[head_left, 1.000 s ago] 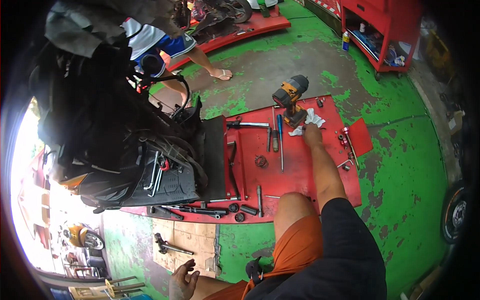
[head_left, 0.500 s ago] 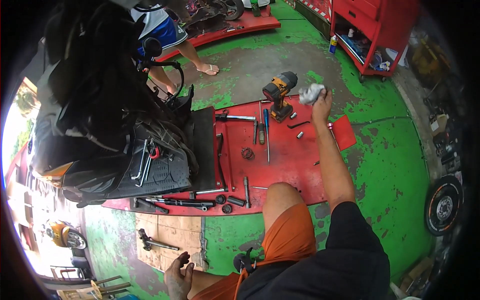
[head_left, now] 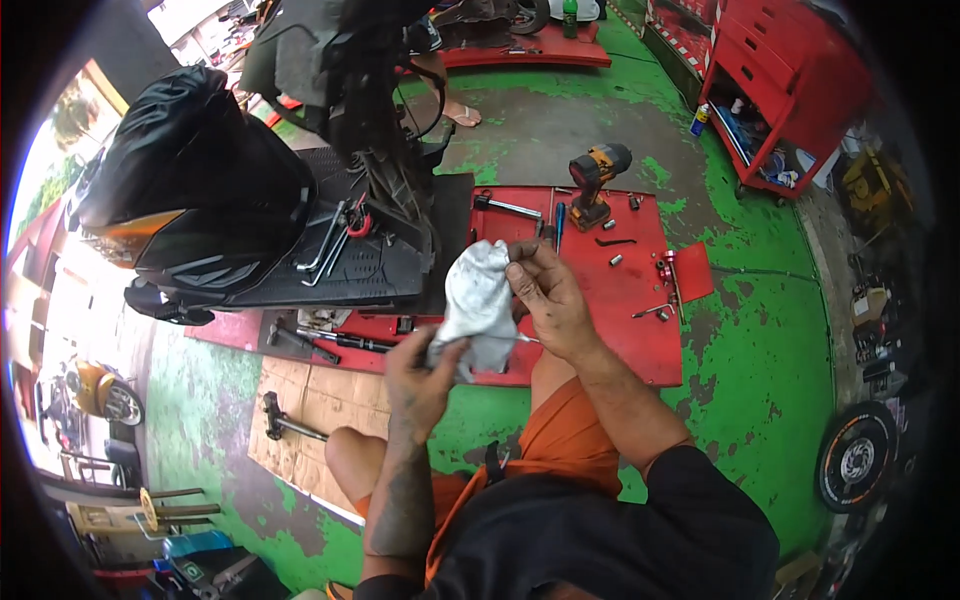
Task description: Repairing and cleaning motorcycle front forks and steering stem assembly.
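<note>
A smudged whitish rag point(head_left: 478, 297) hangs stretched between my two hands, above the red platform point(head_left: 630, 340). My right hand point(head_left: 548, 297) pinches its upper corner. Lower down, my left hand point(head_left: 422, 378) grips the opposite end between thumb and fingers. Beyond the rag, a black-and-orange cordless impact driver point(head_left: 598, 180) stands upright on the platform. Close to it lie a ratchet handle point(head_left: 510, 207), a blue-handled screwdriver point(head_left: 560, 222) and small sockets point(head_left: 616, 260). The rag hides part of the platform and whatever lies behind it.
A partly stripped black scooter point(head_left: 230, 200) fills the left, with wrenches point(head_left: 325, 250) on its footboard. A steering stem point(head_left: 285, 418) lies on cardboard point(head_left: 330, 385). A red tool cabinet point(head_left: 770, 90) stands far right, a wheel point(head_left: 857, 460) at the right. Someone's sandalled foot point(head_left: 462, 114) shows beyond.
My right hand has drawn the crumpled rag back from beside the impact driver. My left hand has risen from near my knee and taken hold of it. The rag now hangs spread out.
</note>
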Tool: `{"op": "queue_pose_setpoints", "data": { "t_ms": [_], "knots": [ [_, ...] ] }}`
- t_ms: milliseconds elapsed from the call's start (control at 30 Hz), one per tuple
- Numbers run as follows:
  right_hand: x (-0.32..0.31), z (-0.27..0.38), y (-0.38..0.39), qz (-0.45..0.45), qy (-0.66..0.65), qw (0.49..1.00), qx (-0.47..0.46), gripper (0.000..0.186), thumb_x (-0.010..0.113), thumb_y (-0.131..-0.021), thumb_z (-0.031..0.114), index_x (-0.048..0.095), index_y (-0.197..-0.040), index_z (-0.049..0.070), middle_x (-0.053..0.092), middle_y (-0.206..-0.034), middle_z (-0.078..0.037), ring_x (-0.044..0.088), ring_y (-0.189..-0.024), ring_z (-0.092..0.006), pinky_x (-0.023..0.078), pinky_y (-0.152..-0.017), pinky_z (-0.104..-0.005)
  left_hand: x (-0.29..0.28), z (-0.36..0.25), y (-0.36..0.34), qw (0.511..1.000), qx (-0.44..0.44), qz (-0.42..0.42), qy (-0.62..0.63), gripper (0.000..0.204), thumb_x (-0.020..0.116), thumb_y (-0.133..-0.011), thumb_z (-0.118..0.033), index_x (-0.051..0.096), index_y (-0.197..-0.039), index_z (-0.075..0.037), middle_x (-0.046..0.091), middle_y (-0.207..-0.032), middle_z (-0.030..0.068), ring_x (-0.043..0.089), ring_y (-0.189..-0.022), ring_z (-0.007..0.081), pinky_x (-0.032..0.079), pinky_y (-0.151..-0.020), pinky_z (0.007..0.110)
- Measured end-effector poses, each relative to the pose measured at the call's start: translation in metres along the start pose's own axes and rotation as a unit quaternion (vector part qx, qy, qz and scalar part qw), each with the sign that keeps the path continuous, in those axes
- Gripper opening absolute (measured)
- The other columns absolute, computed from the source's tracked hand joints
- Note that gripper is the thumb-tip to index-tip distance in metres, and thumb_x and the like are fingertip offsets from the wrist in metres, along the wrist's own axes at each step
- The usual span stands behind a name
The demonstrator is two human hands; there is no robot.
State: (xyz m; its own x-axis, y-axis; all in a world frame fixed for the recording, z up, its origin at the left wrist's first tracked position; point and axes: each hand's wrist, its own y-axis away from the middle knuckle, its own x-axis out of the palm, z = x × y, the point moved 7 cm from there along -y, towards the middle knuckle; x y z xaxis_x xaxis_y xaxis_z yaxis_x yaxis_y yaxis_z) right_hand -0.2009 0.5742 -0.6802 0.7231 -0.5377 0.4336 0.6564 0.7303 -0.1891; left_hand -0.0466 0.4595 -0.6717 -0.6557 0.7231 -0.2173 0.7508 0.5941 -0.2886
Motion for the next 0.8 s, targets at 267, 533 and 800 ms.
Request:
{"op": "queue_pose_setpoints", "data": {
  "t_ms": [267, 533, 800],
  "knots": [
    [0.038, -0.028, 0.015, 0.065, 0.368, 0.916, -0.143, 0.051, 0.066, -0.09, 0.01, 0.047, -0.137, 0.005, 0.063, -0.119, -0.015, 0.062, -0.109, -0.0264, 0.053, -0.086, -0.0381, 0.007, -0.081, 0.018, 0.953, 0.259, 0.128, -0.091, 0.03, 0.068, -0.081, -0.018, 0.057, -0.101, 0.001, 0.054, -0.129, 0.0204, 0.05, -0.125, 0.0368, 0.037, -0.102, 0.048],
    [0.103, -0.054, 0.058, 0.299, 0.589, 0.751, 0.021, 0.04, 0.061, -0.082, 0.011, 0.054, -0.12, 0.001, 0.064, -0.102, -0.027, 0.062, -0.097, -0.0445, 0.051, -0.084, -0.0483, -0.005, 0.005, -0.013, 0.962, 0.138, 0.155, -0.178, 0.039, 0.047, -0.096, -0.018, 0.055, -0.134, -0.015, 0.051, -0.143, 0.0033, 0.02, -0.149, 0.0307, 0.005, -0.116, 0.063],
    [0.121, -0.062, 0.055, 0.27, 0.344, 0.892, 0.116, 0.041, 0.06, -0.085, 0.008, 0.054, -0.126, 0.002, 0.061, -0.124, -0.02, 0.057, -0.121, -0.0313, 0.045, -0.1, -0.0413, -0.029, -0.011, 0.002, 0.912, 0.239, 0.2, -0.267, 0.045, 0.037, -0.097, -0.024, 0.047, -0.139, -0.012, 0.053, -0.142, 0.0097, 0.025, -0.148, 0.0291, 0.005, -0.115, 0.064]
  ]
}}
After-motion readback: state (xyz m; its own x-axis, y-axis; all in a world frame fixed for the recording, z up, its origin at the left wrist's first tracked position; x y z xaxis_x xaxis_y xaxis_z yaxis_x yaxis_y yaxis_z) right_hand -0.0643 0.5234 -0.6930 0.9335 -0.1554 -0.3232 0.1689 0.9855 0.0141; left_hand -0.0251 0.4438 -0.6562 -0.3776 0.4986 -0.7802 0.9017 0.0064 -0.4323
